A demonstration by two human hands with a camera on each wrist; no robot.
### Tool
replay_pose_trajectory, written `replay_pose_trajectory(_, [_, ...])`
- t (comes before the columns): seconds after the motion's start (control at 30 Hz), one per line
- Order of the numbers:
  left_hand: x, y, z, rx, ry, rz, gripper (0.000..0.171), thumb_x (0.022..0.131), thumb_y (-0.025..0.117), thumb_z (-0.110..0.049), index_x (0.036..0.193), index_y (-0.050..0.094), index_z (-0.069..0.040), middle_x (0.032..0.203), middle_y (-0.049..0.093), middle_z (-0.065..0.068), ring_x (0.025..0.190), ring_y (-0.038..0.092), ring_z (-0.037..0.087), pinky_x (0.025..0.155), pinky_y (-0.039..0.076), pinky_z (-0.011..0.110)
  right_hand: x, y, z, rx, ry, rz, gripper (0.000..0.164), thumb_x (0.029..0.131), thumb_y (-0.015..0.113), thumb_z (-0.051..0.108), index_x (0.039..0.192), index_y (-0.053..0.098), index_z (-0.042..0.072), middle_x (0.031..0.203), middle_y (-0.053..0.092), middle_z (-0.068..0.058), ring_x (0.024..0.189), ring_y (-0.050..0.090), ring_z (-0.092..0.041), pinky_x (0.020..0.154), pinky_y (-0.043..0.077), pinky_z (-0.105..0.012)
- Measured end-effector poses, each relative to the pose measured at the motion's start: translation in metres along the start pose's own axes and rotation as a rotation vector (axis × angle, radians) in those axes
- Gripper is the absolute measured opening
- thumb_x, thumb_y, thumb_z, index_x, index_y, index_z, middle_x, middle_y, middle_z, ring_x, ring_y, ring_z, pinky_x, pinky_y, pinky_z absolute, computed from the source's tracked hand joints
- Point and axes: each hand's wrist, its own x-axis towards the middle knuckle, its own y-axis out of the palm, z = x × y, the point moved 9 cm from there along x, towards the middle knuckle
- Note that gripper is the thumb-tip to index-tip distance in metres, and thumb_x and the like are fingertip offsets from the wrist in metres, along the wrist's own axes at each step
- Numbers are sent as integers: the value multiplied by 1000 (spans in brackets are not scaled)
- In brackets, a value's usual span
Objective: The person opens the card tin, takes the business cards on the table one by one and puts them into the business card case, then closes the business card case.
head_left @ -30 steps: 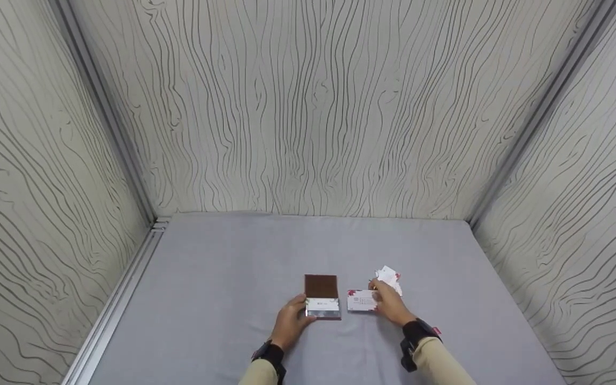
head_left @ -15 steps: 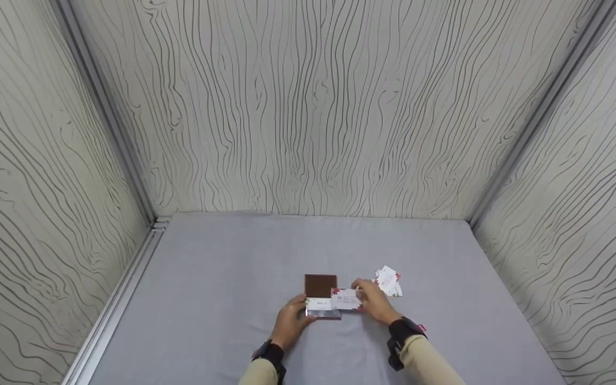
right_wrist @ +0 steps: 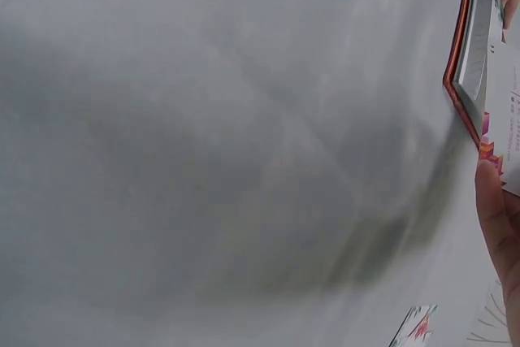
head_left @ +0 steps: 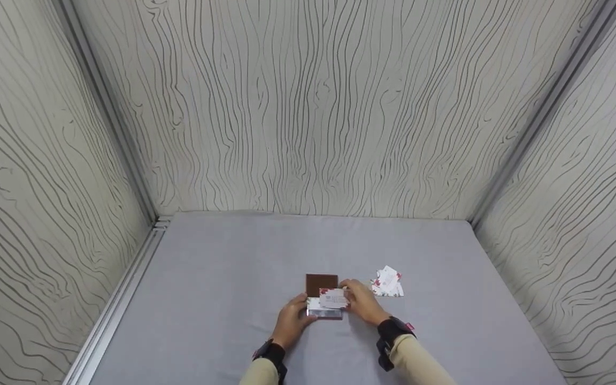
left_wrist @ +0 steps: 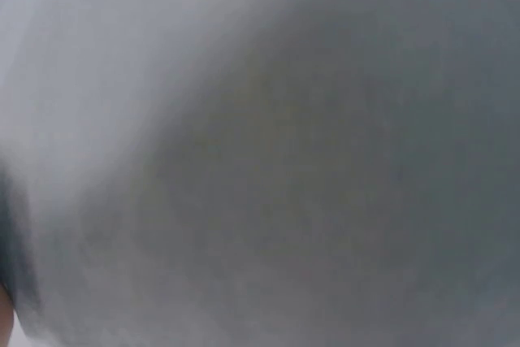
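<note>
An opened brown business card case [head_left: 321, 285] lies on the table, its metal tray [right_wrist: 473, 58] towards the person. My left hand [head_left: 291, 322] grips the case's left side, thumb at the near corner and fingers further up. A white card [head_left: 313, 303] with a leafy print sits in the tray. Between right thumb and fingers I pinch a white business card [head_left: 332, 298] with red flower corners by its right end. My right hand [head_left: 366, 305] is at the case's right side, and the pinched card overlaps the tray and its card.
A loose pile of flowered business cards [head_left: 388, 283] lies on the grey cloth-covered table [head_left: 222, 267], right of the case. Wood-patterned panels [head_left: 308, 107] stand at the back and both sides. A metal rail [head_left: 121, 299] runs along the left edge.
My right hand has moved left from beside the card pile, bringing the pinched business card over the case. The pile is now uncovered. My left hand has stayed at the case.
</note>
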Motion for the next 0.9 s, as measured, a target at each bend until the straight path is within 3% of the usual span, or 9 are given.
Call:
replay_pose_trajectory(0.27, [0,0,1,-21,-14,-3,42,83,78,-21,116,68,4,133,59,20,126,53,37,108,40,51,6,9,3,-2,40,10,31,85,62,-13,111,64,4,101,58,-11,86,59,-25,75,54,-43])
replay_pose_trajectory(0.47, [0,-2,-4,-10,33,-29,42,82,79,-17,116,68,6,130,61,22,123,55,38,106,42,51,8,14,8,-7,47,17,28,87,61,-10,111,64,5,101,57,-6,88,60,-24,76,55,-41])
replay_pose_trajectory(0.73, [-2,-6,-11,16,83,-46,40,81,80,-17,112,70,7,127,62,23,120,57,39,102,46,52,10,18,16,-31,-4,-7,28,86,61,-11,107,66,6,99,57,-5,89,62,-25,77,56,-41])
replay_pose_trajectory(0.9, [-2,-6,-9,10,52,-27,41,82,79,-18,113,69,7,129,61,22,123,56,38,104,44,51,10,20,16,-17,9,-1,28,85,61,-12,107,66,6,99,57,-4,89,62,-26,78,56,-42])
